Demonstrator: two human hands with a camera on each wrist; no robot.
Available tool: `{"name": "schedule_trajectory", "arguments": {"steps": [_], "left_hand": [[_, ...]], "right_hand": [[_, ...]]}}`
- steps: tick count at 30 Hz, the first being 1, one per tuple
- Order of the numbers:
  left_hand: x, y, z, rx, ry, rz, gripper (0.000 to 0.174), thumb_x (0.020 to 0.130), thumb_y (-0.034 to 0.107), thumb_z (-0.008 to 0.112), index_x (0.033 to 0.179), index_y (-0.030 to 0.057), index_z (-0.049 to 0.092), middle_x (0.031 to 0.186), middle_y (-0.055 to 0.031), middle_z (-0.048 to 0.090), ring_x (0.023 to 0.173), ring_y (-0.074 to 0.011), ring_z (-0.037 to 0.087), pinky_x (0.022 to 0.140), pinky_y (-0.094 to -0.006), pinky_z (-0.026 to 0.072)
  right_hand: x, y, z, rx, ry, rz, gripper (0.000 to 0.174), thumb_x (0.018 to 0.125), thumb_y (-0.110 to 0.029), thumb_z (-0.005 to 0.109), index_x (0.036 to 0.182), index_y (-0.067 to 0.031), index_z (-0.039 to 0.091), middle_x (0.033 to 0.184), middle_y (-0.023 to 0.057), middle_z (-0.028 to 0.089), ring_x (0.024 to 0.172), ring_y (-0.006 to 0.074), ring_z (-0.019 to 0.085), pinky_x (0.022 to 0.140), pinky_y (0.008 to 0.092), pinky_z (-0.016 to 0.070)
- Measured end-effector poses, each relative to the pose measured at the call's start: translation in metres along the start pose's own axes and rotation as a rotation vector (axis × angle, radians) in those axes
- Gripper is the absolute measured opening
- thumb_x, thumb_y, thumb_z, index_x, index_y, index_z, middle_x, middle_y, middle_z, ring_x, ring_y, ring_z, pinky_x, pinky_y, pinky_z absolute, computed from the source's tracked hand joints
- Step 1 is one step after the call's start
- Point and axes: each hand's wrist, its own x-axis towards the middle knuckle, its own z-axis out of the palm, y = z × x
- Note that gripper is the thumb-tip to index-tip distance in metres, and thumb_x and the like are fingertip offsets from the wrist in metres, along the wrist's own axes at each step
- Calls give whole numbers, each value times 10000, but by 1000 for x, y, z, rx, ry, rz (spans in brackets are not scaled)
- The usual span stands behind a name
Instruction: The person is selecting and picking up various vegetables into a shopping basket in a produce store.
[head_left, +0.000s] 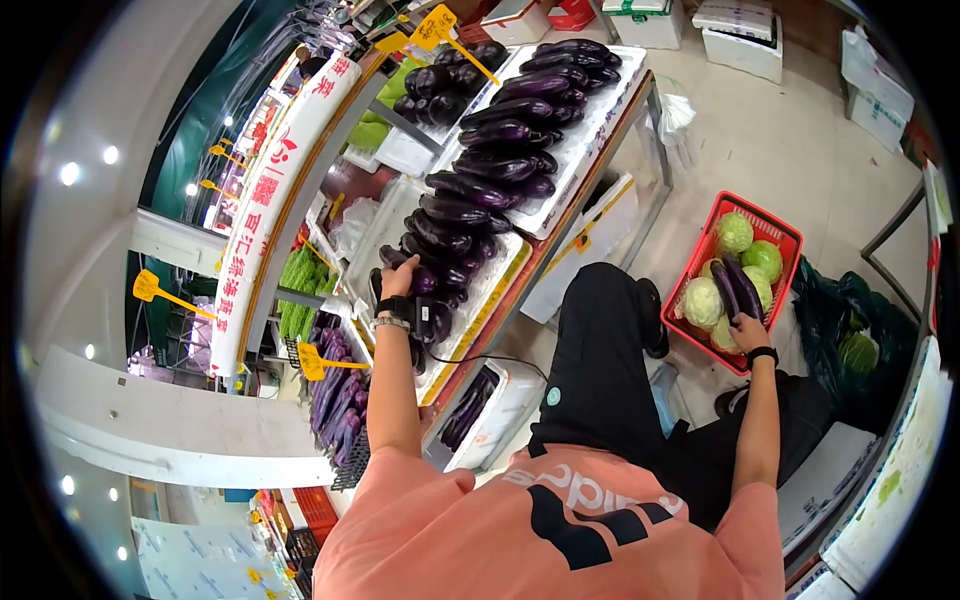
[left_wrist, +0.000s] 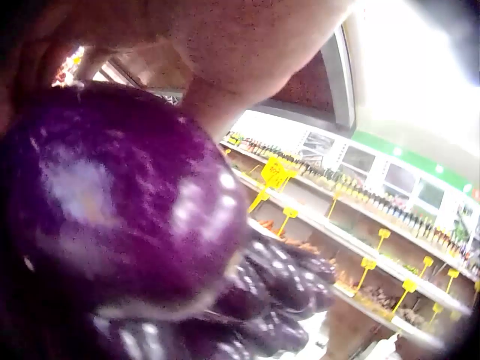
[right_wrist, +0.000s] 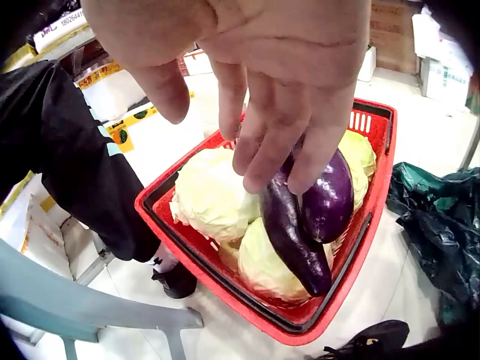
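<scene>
At the near-left end of the eggplant row (head_left: 455, 214), my left hand (head_left: 398, 280) grips a dark eggplant (head_left: 422, 276). In the left wrist view that glossy purple eggplant (left_wrist: 127, 202) fills the left side, with the hand (left_wrist: 187, 45) curled over its top. On the floor, a red basket (head_left: 790, 240) holds pale green cabbages (head_left: 735, 232) and two eggplants (head_left: 735, 285). My right hand (head_left: 748, 335) is over their near ends. In the right wrist view its fingers hang loosely extended (right_wrist: 277, 112), fingertips touching the slimmer eggplant (right_wrist: 289, 225); the thumb stands apart.
A dark plastic bag (head_left: 860, 340) lies beside the basket. White foam boxes (head_left: 745, 50) stand on the floor behind. Long purple eggplants (head_left: 340, 390) fill a crate left of the display. Yellow price tags (head_left: 325, 362) stick up around the stall. A grey stool (right_wrist: 97, 307) is near the legs.
</scene>
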Motion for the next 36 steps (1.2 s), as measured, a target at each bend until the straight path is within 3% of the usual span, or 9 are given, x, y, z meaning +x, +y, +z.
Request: {"name": "schedule_trajectory", "arguments": {"steps": [7, 11, 18, 19, 22, 24, 28, 32, 36], "left_hand": [[32, 20, -6, 821, -82, -59, 987, 745, 752, 608, 1400, 15, 557, 1452, -205, 533, 1337, -351, 519, 1121, -403, 370], [117, -36, -7, 504, -244, -147, 508, 840, 549, 667, 975, 60, 689, 736, -69, 680, 508, -230, 611, 514, -355, 516], [51, -21, -34, -94, -398, -121, 621, 798, 593, 644, 1070, 36, 676, 934, -89, 710, 791, -236, 683, 698, -380, 558], [0, 7, -38, -243, -501, -45, 488, 853, 553, 615, 979, 83, 653, 787, -40, 679, 652, -206, 657, 575, -349, 545], [-89, 55, -35, -548, -446, -78, 444, 929, 478, 598, 1113, 74, 614, 957, -55, 694, 783, -216, 688, 704, -352, 567], [-144, 73, 4, -785, -594, 226, 434, 959, 455, 593, 1183, 84, 591, 1067, -60, 673, 867, -187, 685, 765, -357, 566], [-217, 80, 95, -674, -805, 331, 385, 971, 200, 650, 1291, 40, 505, 1154, -86, 651, 979, -194, 675, 786, -368, 580], [-292, 100, 198, -676, -1067, 483, 498, 950, 192, 704, 1331, 17, 436, 1186, -89, 611, 1033, -169, 658, 751, -302, 610], [-319, 121, 234, -315, -928, 724, 424, 936, 261, 709, 1232, 2, 551, 1052, -160, 726, 738, -195, 728, 669, -317, 562]], "right_hand": [[-3, 17, 6, 3, -19, 11, 353, 833, -242, 717, 1088, -3, 671, 964, 214, 719, 936, 362, 696, 856, 430, 547], [-6, 19, 4, -30, -14, 4, 337, 842, -233, 697, 1092, -9, 672, 1067, 234, 702, 1036, 391, 664, 919, 459, 524], [-7, -4, -11, 73, -5, -17, 352, 852, -225, 698, 1123, -3, 661, 1052, 231, 707, 981, 370, 688, 868, 438, 541], [-3, -6, -11, 117, 4, -57, 364, 871, -241, 705, 1134, 4, 652, 1036, 230, 708, 938, 347, 703, 827, 415, 549], [-4, -47, -28, 326, 25, -216, 374, 901, -259, 700, 1162, 1, 638, 972, 201, 713, 878, 311, 708, 796, 392, 549], [-21, -114, -62, 370, -30, -259, 387, 934, -276, 683, 1210, -10, 630, 954, 162, 705, 883, 245, 698, 800, 361, 542], [-46, -208, -84, 690, -180, -464, 460, 1005, -270, 608, 1407, -71, 508, 1137, 104, 665, 997, 175, 651, 873, 305, 510], [-91, -270, -115, 1064, -352, -493, 557, 1019, -262, 599, 1481, -52, 368, 1166, 74, 622, 967, 142, 652, 842, 290, 529], [-106, -241, -122, 1087, -229, -326, 581, 966, -221, 676, 1440, -26, 402, 1122, 67, 617, 826, 105, 660, 677, 253, 545]]}}
